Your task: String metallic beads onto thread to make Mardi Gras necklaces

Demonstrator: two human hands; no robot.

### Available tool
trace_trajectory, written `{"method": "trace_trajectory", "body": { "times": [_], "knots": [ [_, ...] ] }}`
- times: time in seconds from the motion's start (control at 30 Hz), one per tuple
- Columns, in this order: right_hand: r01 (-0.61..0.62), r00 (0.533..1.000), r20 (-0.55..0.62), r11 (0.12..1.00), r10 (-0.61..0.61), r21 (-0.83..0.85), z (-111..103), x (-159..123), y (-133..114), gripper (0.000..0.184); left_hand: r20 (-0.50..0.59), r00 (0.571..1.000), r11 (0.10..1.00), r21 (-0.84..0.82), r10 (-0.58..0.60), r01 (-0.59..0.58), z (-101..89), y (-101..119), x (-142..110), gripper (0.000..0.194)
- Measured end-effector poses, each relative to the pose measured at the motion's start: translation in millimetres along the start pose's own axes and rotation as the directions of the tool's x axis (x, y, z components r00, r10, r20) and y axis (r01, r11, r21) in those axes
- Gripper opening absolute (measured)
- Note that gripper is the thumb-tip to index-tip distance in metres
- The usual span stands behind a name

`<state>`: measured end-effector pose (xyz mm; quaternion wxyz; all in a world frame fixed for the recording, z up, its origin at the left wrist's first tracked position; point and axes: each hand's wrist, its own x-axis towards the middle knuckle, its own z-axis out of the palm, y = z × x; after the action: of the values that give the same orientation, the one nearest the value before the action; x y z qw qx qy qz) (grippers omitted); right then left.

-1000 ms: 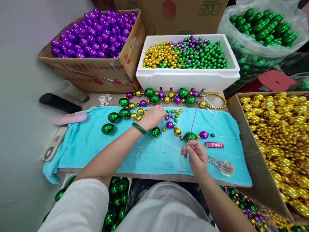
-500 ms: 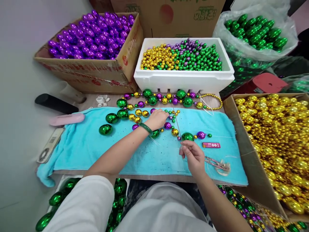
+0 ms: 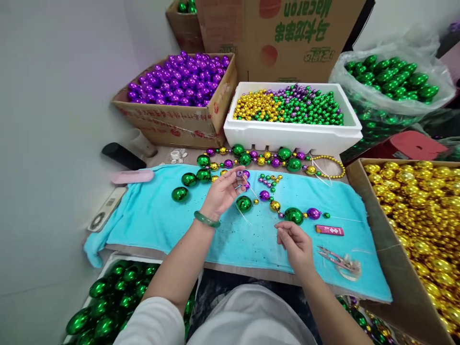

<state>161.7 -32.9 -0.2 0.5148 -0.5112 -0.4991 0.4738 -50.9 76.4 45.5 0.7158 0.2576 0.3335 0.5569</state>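
My left hand, with a green bangle at the wrist, is raised over the blue towel. Its thumb and fingers pinch a small purple bead, and a thin pale strand slants down from there. Lower right, my right hand has its fingertips pressed together; what they hold, if anything, is too fine to make out. Between the hands lies a row of beads, with a large green bead, a gold bead and a purple bead. Loose small beads lie behind it.
A finished-looking bead string runs along the towel's back edge. Thread snips and a pink packet lie at right. Behind stand a white foam box and a carton of purple beads; a carton of gold beads stands right.
My left hand has lifted from the small loose beads and moved left, now pinching a purple bead. My right hand stays low with fingers together. The camera view has shifted.
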Motion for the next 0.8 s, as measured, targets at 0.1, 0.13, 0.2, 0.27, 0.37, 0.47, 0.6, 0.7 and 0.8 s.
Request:
{"method": "trace_trajectory", "body": {
  "times": [0.1,0.13,0.2,0.27,0.37,0.47,0.6,0.7,0.8],
  "knots": [
    [-0.009,1.000,0.007,1.000,0.009,-0.022,4,-1,-4,0.019,0.002,1.000,1.000,0.018,0.021,-0.021,-4.4,2,-5,0.022],
    [-0.011,1.000,0.009,1.000,0.011,-0.027,5,-1,-5,0.019,0.007,1.000,0.999,0.026,0.029,-0.029,-5.5,3,-7,0.023],
    [-0.014,1.000,0.010,0.999,0.014,-0.036,7,-2,-6,0.020,0.019,0.999,0.998,0.038,0.046,-0.047,-7.6,4,-10,0.023],
    [-0.016,1.000,0.007,0.999,0.017,-0.042,8,-2,-7,0.020,0.026,0.998,0.997,0.053,0.062,-0.064,-9.5,4,-12,0.023],
    [-0.027,1.000,0.002,0.999,0.027,-0.046,9,-2,-8,0.022,0.024,0.996,0.992,0.090,0.089,-0.091,-12.3,5,-13,0.023],
    [-0.044,0.999,0.006,0.998,0.044,-0.050,9,-3,-9,0.025,0.027,0.992,0.985,0.118,0.123,-0.126,-15.4,7,-13,0.024],
    [-0.064,0.998,0.007,0.995,0.065,-0.078,9,-2,-8,0.026,0.031,0.994,0.986,0.122,0.107,-0.110,-18.0,7,-16,0.028],
    [-0.089,0.996,0.014,0.994,0.090,-0.064,12,-1,-4,0.027,0.053,0.995,0.979,0.182,0.084,-0.093,-15.7,0,-22,0.038],
    [-0.109,0.994,0.018,0.994,0.109,-0.009,16,1,-1,0.030,0.117,0.993,0.939,0.339,0.024,-0.062,-12.2,-7,-26,0.037]
  ]
}}
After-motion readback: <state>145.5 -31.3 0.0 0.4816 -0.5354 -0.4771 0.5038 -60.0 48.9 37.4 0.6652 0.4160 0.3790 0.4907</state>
